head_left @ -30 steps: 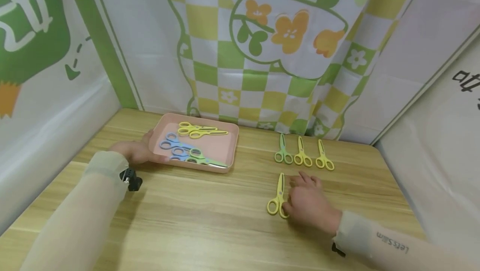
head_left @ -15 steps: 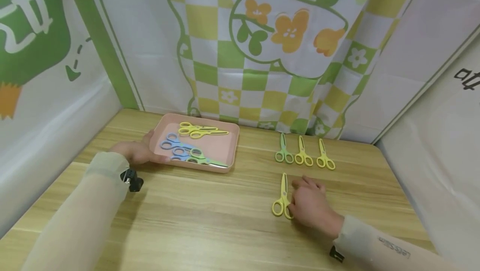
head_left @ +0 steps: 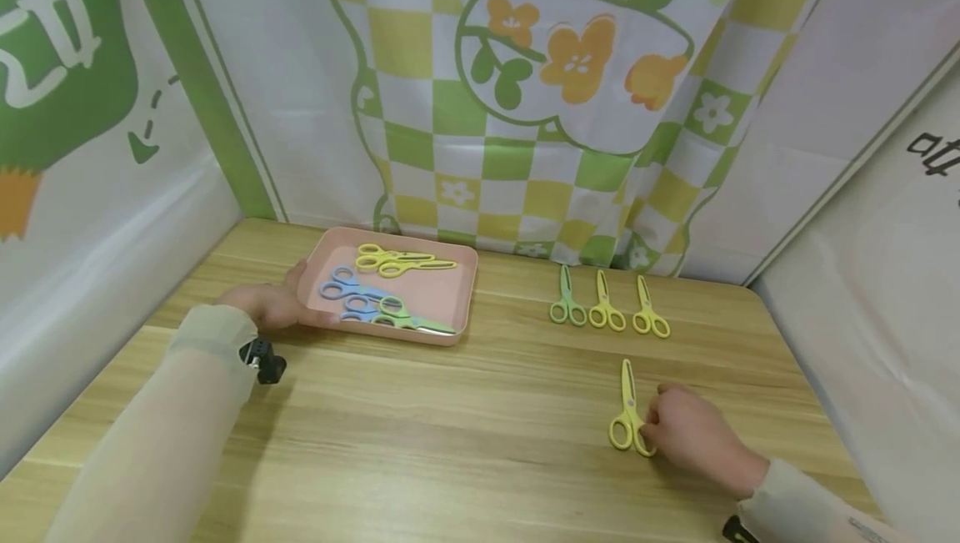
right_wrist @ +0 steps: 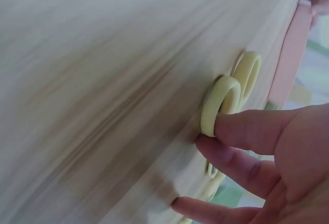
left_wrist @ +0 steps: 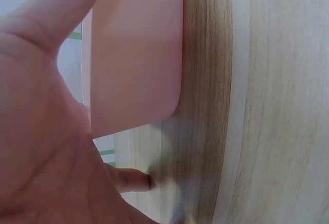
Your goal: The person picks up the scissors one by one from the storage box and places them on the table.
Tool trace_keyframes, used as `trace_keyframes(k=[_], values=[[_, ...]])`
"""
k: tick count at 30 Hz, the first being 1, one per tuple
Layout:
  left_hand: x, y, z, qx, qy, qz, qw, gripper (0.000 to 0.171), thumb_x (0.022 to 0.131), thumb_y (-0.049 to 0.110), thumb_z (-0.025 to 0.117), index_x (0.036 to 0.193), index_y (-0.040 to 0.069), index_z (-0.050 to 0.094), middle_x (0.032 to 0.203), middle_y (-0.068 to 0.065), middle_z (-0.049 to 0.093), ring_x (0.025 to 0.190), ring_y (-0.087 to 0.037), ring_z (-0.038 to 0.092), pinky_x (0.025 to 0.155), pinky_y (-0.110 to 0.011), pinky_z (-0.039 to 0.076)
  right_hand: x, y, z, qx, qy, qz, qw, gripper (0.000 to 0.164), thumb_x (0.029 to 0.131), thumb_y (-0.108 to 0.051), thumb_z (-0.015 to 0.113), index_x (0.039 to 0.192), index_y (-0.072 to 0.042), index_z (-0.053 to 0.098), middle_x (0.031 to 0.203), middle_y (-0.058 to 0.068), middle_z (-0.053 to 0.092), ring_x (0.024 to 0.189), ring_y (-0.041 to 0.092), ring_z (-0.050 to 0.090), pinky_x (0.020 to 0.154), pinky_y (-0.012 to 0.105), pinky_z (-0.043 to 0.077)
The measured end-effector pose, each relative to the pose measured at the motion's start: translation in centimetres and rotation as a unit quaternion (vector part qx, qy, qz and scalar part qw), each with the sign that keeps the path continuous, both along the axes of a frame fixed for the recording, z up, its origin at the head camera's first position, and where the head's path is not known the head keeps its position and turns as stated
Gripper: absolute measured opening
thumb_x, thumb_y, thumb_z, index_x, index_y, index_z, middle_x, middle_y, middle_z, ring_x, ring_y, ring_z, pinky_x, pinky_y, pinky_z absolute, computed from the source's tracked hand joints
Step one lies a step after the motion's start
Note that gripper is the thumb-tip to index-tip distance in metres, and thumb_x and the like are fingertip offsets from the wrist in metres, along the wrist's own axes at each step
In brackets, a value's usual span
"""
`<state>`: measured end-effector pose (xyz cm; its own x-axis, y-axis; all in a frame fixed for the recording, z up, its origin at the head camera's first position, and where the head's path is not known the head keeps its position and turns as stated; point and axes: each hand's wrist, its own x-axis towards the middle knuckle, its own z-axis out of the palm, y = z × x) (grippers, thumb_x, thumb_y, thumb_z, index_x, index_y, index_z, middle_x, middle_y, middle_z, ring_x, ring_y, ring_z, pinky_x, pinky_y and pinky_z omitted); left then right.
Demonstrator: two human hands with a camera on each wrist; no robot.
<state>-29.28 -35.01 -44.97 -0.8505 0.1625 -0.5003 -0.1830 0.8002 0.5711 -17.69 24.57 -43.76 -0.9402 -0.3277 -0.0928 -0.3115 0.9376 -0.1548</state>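
My right hand (head_left: 693, 434) pinches one handle ring of the yellow scissors (head_left: 626, 384) between thumb and finger. In the right wrist view the thumb presses against that yellow ring (right_wrist: 211, 108), while another finger is stretched out towards the table. The scissors lie on the table or just over it, blades pointing away from me. At the left, my left hand (head_left: 273, 305) rests against the near left corner of a pink tray (head_left: 442, 297), its thumb along the near side. The left wrist view shows the palm beside the tray wall (left_wrist: 136, 64) and one straight finger reaching past it.
Two blue scissors (head_left: 360, 289), a light green pair (head_left: 397, 309) and two yellow pairs (head_left: 416, 268) lie in the tray. Behind my right hand, green scissors (head_left: 566, 297) and two yellow pairs (head_left: 604, 301) stand in a row. A patterned curtain (head_left: 525, 151) hangs at the table's far edge.
My right hand has slid the yellow scissors to the right and slightly towards me. My left hand and the tray have stayed in place.
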Motion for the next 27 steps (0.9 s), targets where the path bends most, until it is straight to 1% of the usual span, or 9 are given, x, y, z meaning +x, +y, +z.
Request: trace_keyframes(k=[2, 5, 7, 10, 12, 15, 19, 23, 27], values=[[0.1, 0.0, 0.0, -0.005, -0.003, 0.002, 1.0, 0.149, 0.069, 0.074, 0.074, 0.15, 0.002, -0.028, 0.156, -0.03, -0.024, 0.141, -0.055, -0.01, 0.109, -0.07, 0.0, 0.0, 1.4, -0.1, -0.003, -0.013, -0.007, 1.0, 0.025, 0.08, -0.014, 0.074, 0.059, -0.019, 0.06, 0.068, -0.005, 0.052, 0.066, 0.018, 0.055, 0.063, 0.04, 0.051], [0.1, 0.0, 0.0, -0.006, -0.001, -0.001, 1.0, 0.15, 0.069, 0.074, 0.075, 0.15, 0.001, -0.028, 0.156, -0.032, -0.024, 0.141, -0.056, -0.01, 0.108, -0.071, 0.0, -0.2, 3.7, -0.1, -0.008, -0.012, -0.011, 1.0, 0.026, 0.081, -0.014, 0.073, 0.061, -0.018, 0.057, 0.064, -0.007, 0.05, 0.062, 0.016, 0.053, 0.059, 0.038, 0.049], [0.1, 0.0, 0.0, -0.006, -0.002, 0.0, 1.0, 0.15, 0.069, 0.074, 0.075, 0.15, 0.001, -0.028, 0.156, -0.031, -0.024, 0.141, -0.056, -0.01, 0.108, -0.071, 0.0, -0.5, 5.2, -0.2, -0.018, -0.015, -0.022, 0.999, 0.029, 0.083, -0.012, 0.071, 0.061, -0.017, 0.054, 0.061, -0.006, 0.045, 0.055, 0.013, 0.044, 0.05, 0.033, 0.039], [0.0, 0.0, 0.0, -0.002, -0.004, 0.0, 1.0, 0.15, 0.069, 0.073, 0.075, 0.149, 0.001, -0.029, 0.155, -0.032, -0.025, 0.14, -0.056, -0.012, 0.108, -0.071, -0.001, -1.1, 7.4, -0.2, -0.025, -0.018, -0.035, 0.999, 0.03, 0.087, -0.01, 0.068, 0.064, -0.016, 0.05, 0.058, -0.005, 0.042, 0.053, 0.013, 0.041, 0.049, 0.032, 0.036], [-0.1, -0.1, 0.0, -0.003, -0.005, 0.003, 1.0, 0.151, 0.068, 0.074, 0.076, 0.15, 0.002, -0.029, 0.156, -0.031, -0.025, 0.141, -0.055, -0.012, 0.108, -0.071, -0.001, -1.6, 8.7, -0.3, -0.027, -0.027, -0.046, 0.998, 0.029, 0.089, -0.008, 0.066, 0.066, -0.015, 0.049, 0.058, -0.005, 0.042, 0.052, 0.013, 0.041, 0.049, 0.032, 0.035], [-0.2, -0.2, -0.1, -0.002, -0.003, 0.005, 1.0, 0.15, 0.069, 0.074, 0.076, 0.15, 0.002, -0.029, 0.156, -0.031, -0.024, 0.141, -0.056, -0.011, 0.108, -0.071, 0.0, -2.7, 10.5, -0.4, -0.015, -0.022, -0.053, 0.998, 0.029, 0.09, -0.008, 0.065, 0.067, -0.014, 0.048, 0.058, -0.004, 0.042, 0.053, 0.015, 0.042, 0.049, 0.032, 0.036], [-0.2, -0.2, -0.1, -0.005, -0.001, 0.006, 1.0, 0.15, 0.069, 0.074, 0.075, 0.15, 0.003, -0.028, 0.156, -0.031, -0.023, 0.141, -0.055, -0.01, 0.108, -0.071, 0.0, -4.4, 12.4, -0.2, 0.004, -0.006, -0.046, 0.999, 0.029, 0.09, -0.008, 0.065, 0.066, -0.013, 0.049, 0.059, -0.003, 0.044, 0.055, 0.015, 0.042, 0.05, 0.034, 0.037], [0.0, 0.0, 0.2, -0.005, -0.002, 0.004, 1.0, 0.15, 0.069, 0.074, 0.075, 0.15, 0.002, -0.029, 0.156, -0.031, -0.025, 0.141, -0.056, -0.012, 0.108, -0.071, -0.001, -6.3, 13.6, -0.3, 0.013, 0.012, -0.035, 0.999, 0.031, 0.089, -0.008, 0.065, 0.065, -0.015, 0.048, 0.059, -0.004, 0.043, 0.055, 0.016, 0.041, 0.051, 0.035, 0.036], [0.3, 0.2, 0.5, -0.008, -0.006, 0.003, 0.9999, 0.149, 0.069, 0.074, 0.075, 0.15, 0.002, -0.028, 0.155, -0.031, -0.025, 0.14, -0.056, -0.013, 0.108, -0.071, -0.002, -8.2, 14.2, -0.4, 0.023, 0.024, -0.022, 0.999, 0.033, 0.089, -0.007, 0.066, 0.063, -0.015, 0.047, 0.059, -0.002, 0.044, 0.056, 0.018, 0.043, 0.051, 0.038, 0.039]])
